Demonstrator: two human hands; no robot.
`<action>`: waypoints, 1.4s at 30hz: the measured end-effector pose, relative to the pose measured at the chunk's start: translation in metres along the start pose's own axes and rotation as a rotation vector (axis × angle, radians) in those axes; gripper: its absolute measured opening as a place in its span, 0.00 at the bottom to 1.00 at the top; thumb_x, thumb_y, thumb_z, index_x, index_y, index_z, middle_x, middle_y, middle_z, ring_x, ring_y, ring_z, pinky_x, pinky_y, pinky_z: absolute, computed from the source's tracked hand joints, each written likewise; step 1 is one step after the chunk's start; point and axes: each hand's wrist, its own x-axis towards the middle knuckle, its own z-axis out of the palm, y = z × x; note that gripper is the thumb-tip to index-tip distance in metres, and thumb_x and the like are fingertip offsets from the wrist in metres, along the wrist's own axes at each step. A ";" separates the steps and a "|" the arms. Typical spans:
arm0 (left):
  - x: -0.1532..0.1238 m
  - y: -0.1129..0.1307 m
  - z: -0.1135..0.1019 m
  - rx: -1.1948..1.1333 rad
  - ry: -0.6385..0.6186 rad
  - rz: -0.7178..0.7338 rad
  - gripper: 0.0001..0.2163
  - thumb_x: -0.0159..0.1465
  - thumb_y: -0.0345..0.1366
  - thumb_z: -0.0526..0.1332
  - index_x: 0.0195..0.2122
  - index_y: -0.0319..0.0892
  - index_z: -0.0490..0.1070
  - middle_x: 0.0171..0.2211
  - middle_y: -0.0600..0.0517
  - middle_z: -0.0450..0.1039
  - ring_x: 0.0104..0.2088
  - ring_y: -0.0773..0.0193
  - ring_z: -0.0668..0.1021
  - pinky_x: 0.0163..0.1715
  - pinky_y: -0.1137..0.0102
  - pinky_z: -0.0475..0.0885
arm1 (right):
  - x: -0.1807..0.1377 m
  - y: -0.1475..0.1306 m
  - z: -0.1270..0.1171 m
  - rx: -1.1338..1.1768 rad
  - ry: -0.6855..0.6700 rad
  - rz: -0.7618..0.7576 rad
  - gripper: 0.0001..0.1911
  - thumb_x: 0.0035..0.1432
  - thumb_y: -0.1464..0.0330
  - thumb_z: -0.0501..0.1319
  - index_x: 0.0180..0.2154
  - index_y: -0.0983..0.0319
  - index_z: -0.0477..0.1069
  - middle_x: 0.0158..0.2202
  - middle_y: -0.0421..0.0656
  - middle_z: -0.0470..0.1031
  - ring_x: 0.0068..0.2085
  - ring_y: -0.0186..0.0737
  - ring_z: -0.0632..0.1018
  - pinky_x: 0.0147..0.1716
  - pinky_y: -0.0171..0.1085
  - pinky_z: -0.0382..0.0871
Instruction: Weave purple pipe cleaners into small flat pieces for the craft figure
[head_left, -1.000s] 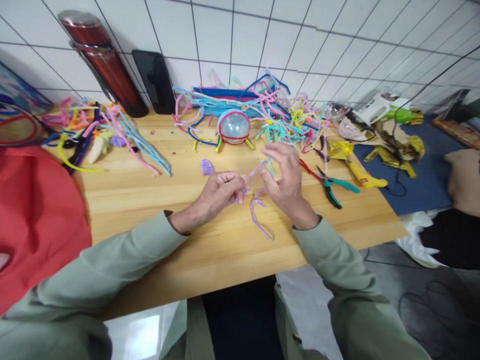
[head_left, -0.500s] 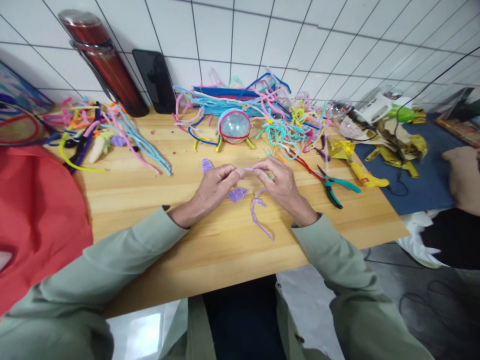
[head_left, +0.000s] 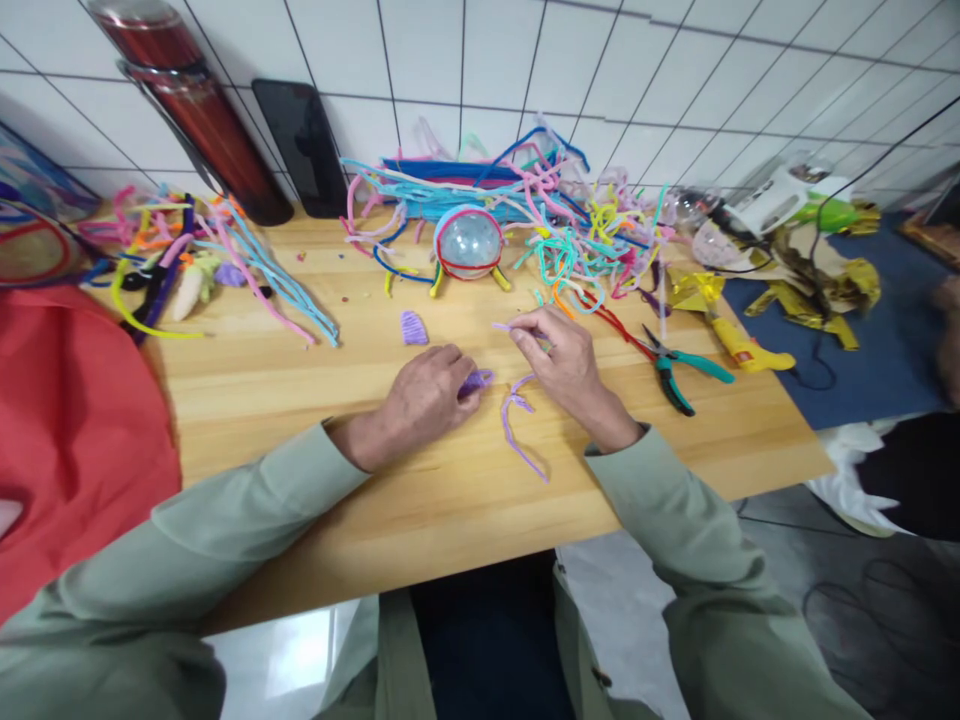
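Note:
My left hand (head_left: 427,400) is low over the table, its fingers curled around a coiled purple pipe-cleaner piece (head_left: 477,380), partly hidden by the fingers. My right hand (head_left: 562,365) pinches a short purple pipe cleaner (head_left: 501,326), whose end sticks out to the left of the fingertips. A second coiled purple piece (head_left: 412,328) lies flat on the wood beyond my left hand. Between the hands, nearer me, rests a bent, twisted purple pipe cleaner (head_left: 516,430).
A clear ball with red and blue trim (head_left: 469,243) stands before a heap of coloured pipe cleaners (head_left: 450,200). Teal-handled pliers (head_left: 679,372) and a yellow glue gun (head_left: 739,345) lie right. At left are a red flask (head_left: 187,110), a phone (head_left: 300,150) and red cloth (head_left: 75,420).
My left hand has let go of the short pipe cleaner and come down onto the nearer coiled purple piece. My right hand keeps the short pipe cleaner in its pinch.

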 end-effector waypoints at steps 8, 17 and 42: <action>0.015 -0.011 -0.015 -0.569 0.029 -0.306 0.18 0.71 0.42 0.59 0.24 0.41 0.73 0.21 0.54 0.70 0.23 0.69 0.68 0.27 0.71 0.62 | 0.000 -0.007 -0.001 0.093 0.025 0.140 0.07 0.68 0.65 0.62 0.38 0.57 0.79 0.34 0.40 0.78 0.34 0.40 0.74 0.38 0.41 0.69; 0.019 -0.002 -0.013 -1.099 0.089 -0.464 0.21 0.66 0.55 0.67 0.32 0.39 0.78 0.25 0.49 0.79 0.24 0.66 0.76 0.27 0.72 0.73 | -0.001 -0.007 0.007 0.345 0.011 0.347 0.09 0.61 0.61 0.69 0.38 0.59 0.80 0.28 0.36 0.73 0.29 0.35 0.70 0.30 0.37 0.62; 0.014 0.004 0.004 -1.314 0.121 -0.437 0.23 0.56 0.51 0.78 0.42 0.38 0.83 0.32 0.50 0.83 0.30 0.65 0.81 0.35 0.70 0.79 | -0.004 -0.015 0.010 0.351 -0.155 0.444 0.09 0.58 0.60 0.66 0.32 0.59 0.73 0.24 0.36 0.67 0.26 0.34 0.66 0.26 0.36 0.57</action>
